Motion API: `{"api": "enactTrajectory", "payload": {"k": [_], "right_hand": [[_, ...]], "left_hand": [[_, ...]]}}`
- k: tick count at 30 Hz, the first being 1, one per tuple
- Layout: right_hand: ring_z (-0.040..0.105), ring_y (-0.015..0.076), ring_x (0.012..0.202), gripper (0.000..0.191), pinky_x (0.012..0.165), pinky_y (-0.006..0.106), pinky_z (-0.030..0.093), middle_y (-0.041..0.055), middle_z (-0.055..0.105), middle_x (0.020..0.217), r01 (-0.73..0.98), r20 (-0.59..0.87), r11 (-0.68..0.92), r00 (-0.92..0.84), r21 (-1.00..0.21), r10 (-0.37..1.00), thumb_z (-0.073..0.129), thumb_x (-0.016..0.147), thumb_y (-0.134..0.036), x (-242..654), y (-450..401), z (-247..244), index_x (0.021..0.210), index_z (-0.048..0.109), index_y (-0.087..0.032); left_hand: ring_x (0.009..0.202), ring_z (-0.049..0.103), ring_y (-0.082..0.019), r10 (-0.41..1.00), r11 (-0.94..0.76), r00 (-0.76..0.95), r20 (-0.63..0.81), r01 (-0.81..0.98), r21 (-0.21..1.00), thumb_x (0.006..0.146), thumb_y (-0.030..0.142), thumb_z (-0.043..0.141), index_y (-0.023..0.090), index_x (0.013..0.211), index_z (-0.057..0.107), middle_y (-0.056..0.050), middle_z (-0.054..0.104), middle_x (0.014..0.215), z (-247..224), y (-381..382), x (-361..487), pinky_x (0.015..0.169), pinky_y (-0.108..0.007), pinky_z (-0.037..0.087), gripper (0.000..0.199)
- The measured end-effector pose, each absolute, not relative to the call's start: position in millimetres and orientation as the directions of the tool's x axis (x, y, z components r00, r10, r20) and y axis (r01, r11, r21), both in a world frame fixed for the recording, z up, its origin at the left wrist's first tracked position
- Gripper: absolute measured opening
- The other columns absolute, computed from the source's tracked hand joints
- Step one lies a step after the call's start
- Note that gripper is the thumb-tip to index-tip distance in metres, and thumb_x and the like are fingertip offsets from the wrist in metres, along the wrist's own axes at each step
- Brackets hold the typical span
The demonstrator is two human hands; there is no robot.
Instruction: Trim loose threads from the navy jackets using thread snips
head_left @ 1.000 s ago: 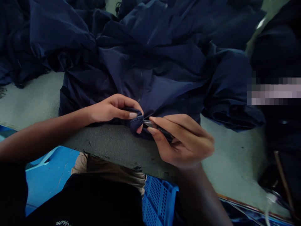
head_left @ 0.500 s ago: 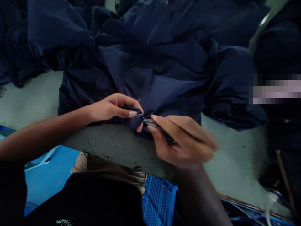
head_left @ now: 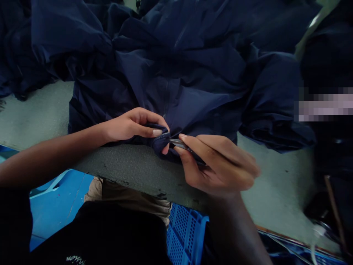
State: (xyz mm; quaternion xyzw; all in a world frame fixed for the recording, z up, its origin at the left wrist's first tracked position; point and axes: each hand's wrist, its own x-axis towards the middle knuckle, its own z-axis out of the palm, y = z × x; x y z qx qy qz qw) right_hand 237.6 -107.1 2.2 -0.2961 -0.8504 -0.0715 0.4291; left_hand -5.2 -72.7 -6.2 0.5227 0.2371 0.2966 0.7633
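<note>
A navy zip-up jacket lies spread over the table, its front zipper running up the middle. My left hand pinches a folded, stitched hem corner of it near the zipper's lower end, with the thumb on top and a fingertip showing below. In my right hand is a pair of thread snips, held between thumb and fingers. Their narrow metal blades point left and meet the hem edge beside my left fingertips. The handles are mostly hidden in the palm.
More dark navy garments are heaped at the left and along the back. The table's worn front edge runs in front of me. Below it stands a blue plastic crate. At the lower right is a white cable.
Both hands keep their grip on the hem and the snips. The blades look closer together at the hem edge, and the whole view has shifted slightly.
</note>
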Motion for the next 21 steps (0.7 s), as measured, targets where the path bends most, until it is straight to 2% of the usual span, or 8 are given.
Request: {"api": "enactTrajectory", "payload": {"k": [10, 21], "right_hand": [[0.070, 0.0130, 0.064, 0.023, 0.058, 0.025, 0.057, 0.0000, 0.076, 0.082, 0.581, 0.775, 0.805, -0.454, -0.118, 0.440, 0.083, 0.085, -0.016, 238.4, -107.6, 0.6, 0.106, 0.075, -0.019], [0.069, 0.0119, 0.062, 0.022, 0.058, 0.024, 0.057, 0.0008, 0.075, 0.081, 0.593, 0.779, 0.802, -0.470, -0.069, 0.414, 0.084, 0.084, -0.016, 237.4, -108.0, 1.2, 0.104, 0.075, -0.016]], "left_hand": [[0.083, 0.076, -0.016, 0.695, 0.270, 0.718, -0.042, -0.206, 0.940, 0.094, 0.035, 0.077, 0.012, 0.094, 0.079, -0.010, 0.081, 0.086, -7.1, -72.8, -6.4, 0.084, -0.027, 0.059, 0.024], [0.087, 0.075, -0.012, 0.679, 0.269, 0.733, -0.019, -0.225, 0.936, 0.099, 0.028, 0.070, 0.013, 0.098, 0.078, -0.008, 0.081, 0.090, -8.3, -73.2, -6.8, 0.085, -0.021, 0.057, 0.017]]}}
